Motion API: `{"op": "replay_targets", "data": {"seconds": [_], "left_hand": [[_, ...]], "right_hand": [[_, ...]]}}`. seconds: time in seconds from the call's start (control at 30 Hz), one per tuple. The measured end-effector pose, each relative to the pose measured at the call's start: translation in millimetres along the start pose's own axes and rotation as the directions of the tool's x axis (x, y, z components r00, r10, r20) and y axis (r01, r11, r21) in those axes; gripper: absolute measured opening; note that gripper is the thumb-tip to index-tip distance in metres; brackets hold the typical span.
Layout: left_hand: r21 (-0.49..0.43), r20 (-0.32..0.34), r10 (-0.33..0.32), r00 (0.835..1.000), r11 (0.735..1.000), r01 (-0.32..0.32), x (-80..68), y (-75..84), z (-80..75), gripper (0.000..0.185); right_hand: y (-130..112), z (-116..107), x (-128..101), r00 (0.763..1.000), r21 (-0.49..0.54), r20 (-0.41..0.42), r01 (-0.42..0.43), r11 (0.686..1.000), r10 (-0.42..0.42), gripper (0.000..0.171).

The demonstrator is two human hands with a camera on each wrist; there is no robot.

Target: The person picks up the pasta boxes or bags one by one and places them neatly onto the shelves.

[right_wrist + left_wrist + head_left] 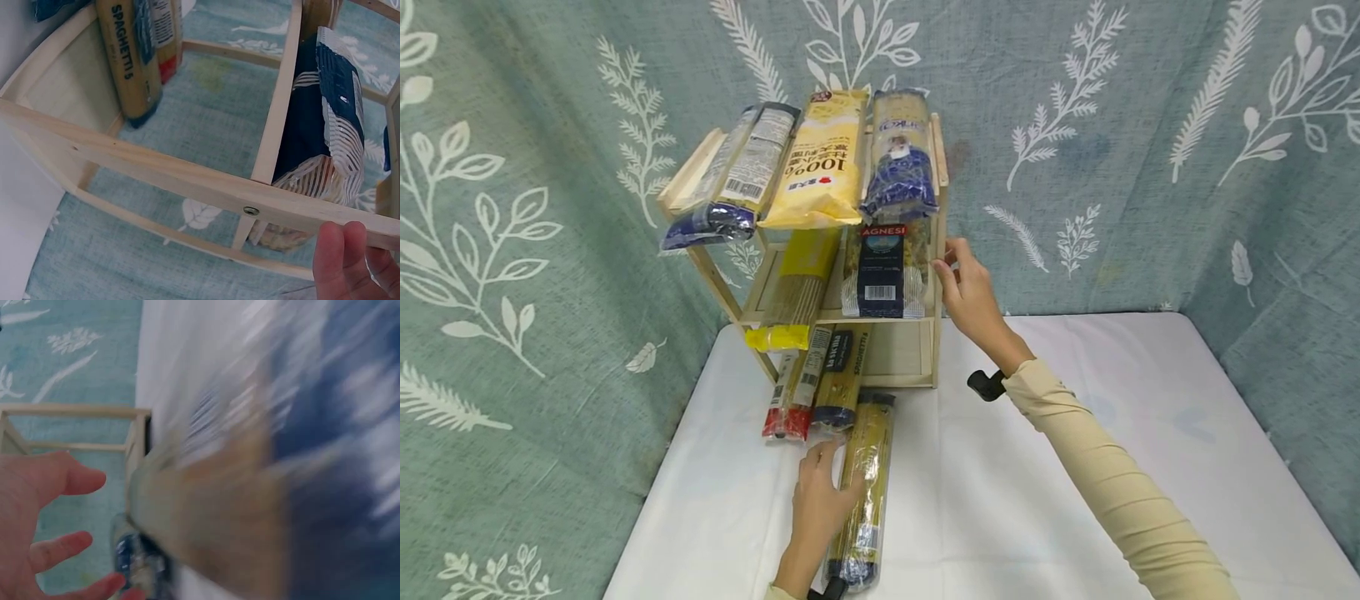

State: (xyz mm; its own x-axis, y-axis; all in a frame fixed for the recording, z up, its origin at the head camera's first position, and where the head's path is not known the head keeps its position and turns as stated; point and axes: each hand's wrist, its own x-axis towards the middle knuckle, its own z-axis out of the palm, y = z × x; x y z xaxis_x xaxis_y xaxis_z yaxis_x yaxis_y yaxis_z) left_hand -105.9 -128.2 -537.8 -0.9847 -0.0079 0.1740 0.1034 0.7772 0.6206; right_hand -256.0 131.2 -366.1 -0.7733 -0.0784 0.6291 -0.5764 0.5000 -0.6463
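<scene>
A long clear pack of spaghetti [867, 483] lies on the white table [1075, 467] in front of a wooden three-tier rack [937, 333]. My left hand [831, 487] lies along the pack's left edge, fingers spread and fairly straight. In the left wrist view the left hand [44, 519] shows an open palm beside the blurred pack [250, 487]. My right hand [966, 287] touches the rack's right upright at the middle shelf, next to a dark blue Agnesi pack [882, 267]. In the right wrist view its fingertips [350, 262] sit just under a wooden rail [156, 165].
The top shelf carries three noodle packs, the middle one yellow [820, 167]. A yellow-ended pack of brown noodles [793, 292] sticks out of the middle shelf. A red-ended pack [793, 392] and a spaghetti pack [842, 371] jut from the bottom shelf. Leaf-print cloth [1150, 167] hangs behind.
</scene>
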Motion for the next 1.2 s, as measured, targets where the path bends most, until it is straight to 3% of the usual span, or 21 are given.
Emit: {"op": "replay_targets", "data": {"seconds": [0.33,0.43,0.67,0.9,1.2], "left_hand": [[0.179,0.133,-0.077,0.988,0.982,0.052,-35.4,-3.6,26.1,0.087],[0.198,0.137,-0.082,0.987,0.979,0.054,-40.8,-2.8,32.8,0.094],[0.087,0.054,-0.093,0.994,0.992,0.088,-44.3,0.5,37.8,0.084],[-0.069,0.048,-0.146,0.988,0.986,0.15,-39.7,0.8,38.3,0.077],[-0.119,0.03,-0.161,0.987,0.979,0.163,-39.2,7.2,33.7,0.075]], "right_hand": [[-1.2,0.1,-0.7,0.999,0.002,-0.015,0.028,1.0,-0.028,0.032],[-1.3,0.3,-0.9,0.999,0.002,-0.018,0.028,1.0,-0.028,0.034],[-1.1,1.3,-1.3,1.0,0.007,-0.016,0.014,1.0,-0.014,0.027],[0.1,1.3,-1.8,0.999,0.004,-0.033,0.035,0.999,-0.034,0.028],[0.6,0.2,-2.0,0.999,0.015,-0.008,0.046,0.999,-0.046,0.04]]}}
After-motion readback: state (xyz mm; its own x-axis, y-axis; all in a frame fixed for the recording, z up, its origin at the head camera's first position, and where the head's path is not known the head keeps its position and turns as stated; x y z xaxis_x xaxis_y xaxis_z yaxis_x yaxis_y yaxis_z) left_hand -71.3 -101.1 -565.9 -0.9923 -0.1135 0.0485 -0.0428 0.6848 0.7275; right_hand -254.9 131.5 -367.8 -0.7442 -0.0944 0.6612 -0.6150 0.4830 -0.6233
